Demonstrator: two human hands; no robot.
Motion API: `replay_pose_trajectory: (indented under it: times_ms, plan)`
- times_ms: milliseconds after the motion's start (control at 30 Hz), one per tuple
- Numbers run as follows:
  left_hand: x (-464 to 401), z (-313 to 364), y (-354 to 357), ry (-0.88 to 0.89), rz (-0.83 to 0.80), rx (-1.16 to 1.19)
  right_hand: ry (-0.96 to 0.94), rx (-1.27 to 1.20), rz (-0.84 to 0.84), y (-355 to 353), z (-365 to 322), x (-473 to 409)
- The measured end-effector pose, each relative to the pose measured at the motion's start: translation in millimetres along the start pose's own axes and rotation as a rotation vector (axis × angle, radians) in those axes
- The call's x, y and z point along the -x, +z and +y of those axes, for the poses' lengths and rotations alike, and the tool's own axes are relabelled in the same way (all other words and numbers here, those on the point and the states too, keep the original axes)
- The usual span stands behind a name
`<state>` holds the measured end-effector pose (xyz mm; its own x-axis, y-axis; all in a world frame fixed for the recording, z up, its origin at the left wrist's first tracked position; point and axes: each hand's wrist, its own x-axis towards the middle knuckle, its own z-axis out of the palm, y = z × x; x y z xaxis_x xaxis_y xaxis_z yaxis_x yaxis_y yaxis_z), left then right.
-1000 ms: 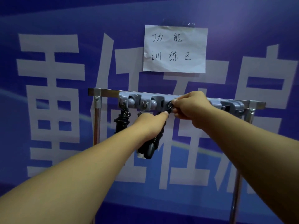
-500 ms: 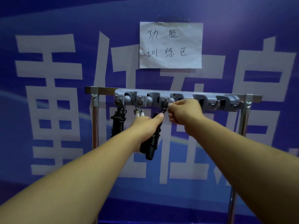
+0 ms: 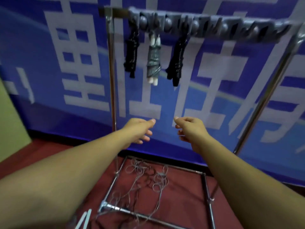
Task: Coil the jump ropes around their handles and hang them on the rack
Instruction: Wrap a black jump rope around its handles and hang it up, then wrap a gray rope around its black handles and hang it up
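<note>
Three coiled jump ropes hang from the grey hook strip (image 3: 214, 28) of the metal rack: a black one (image 3: 131, 52) at the left, a grey one with white handles (image 3: 153, 60) in the middle, and another black one (image 3: 176, 60) to its right. Well below them, my left hand (image 3: 140, 129) and my right hand (image 3: 189, 129) are held out with loosely curled fingers, holding nothing. On the red floor inside the rack's base lies a tangle of loose grey rope (image 3: 145, 182). Two pale handles (image 3: 84, 219) show at the bottom edge.
The rack's chrome uprights (image 3: 112, 80) and its base frame (image 3: 206, 192) stand on red carpet against a blue banner wall. Several hooks at the right end of the strip carry nothing. A pale green panel (image 3: 9, 121) stands at the left.
Both hands have let go of the black rope, which now hangs on the hook strip, and dropped away from the rack. My view has tilted down to the floor.
</note>
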<state>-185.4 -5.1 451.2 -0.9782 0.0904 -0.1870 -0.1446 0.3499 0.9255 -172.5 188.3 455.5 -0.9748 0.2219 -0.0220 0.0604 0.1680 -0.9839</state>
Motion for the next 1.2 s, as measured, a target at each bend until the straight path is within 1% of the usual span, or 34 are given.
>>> replay_pose_trajectory:
  times_ms: [200, 267, 367, 433, 533, 633, 833, 900, 1067, 1133, 1200]
  plan:
    - [20, -130, 32, -0.222, 0.045, -0.051, 0.250, 0.048, -0.163, 30, 126, 70]
    - [30, -167, 49, -0.285, 0.022, -0.065, 0.330, 0.052, -0.144, 27, 164, 94]
    - [51, -211, 69, -0.355, -0.041, -0.018, 0.414, 0.075, -0.072, 16, 213, 120]
    - [66, -234, 75, -0.395, -0.095, 0.023, 0.447, 0.118, -0.054, 12, 232, 131]
    - [85, -270, 80, -0.430, -0.096, 0.078, 0.416, 0.090, -0.020, 18, 248, 143]
    - [96, -306, 80, -0.473, -0.058, 0.088, 0.411, 0.128, -0.055, 30, 267, 151]
    - [93, -371, 69, -0.525, -0.045, 0.127, 0.487, 0.191, -0.126, 75, 315, 148]
    - [89, -391, 68, -0.548, -0.013, 0.107, 0.506, 0.207, -0.143, 93, 335, 146]
    - [82, -463, 74, -0.704, 0.132, 0.033, 0.592, 0.214, -0.225, 146, 388, 143]
    - [83, -492, 82, -0.769, 0.163, 0.009, 0.634, 0.199, -0.240, 164, 411, 144]
    - [83, -516, 92, -0.790, 0.174, -0.012, 0.677, 0.202, -0.233, 176, 436, 147]
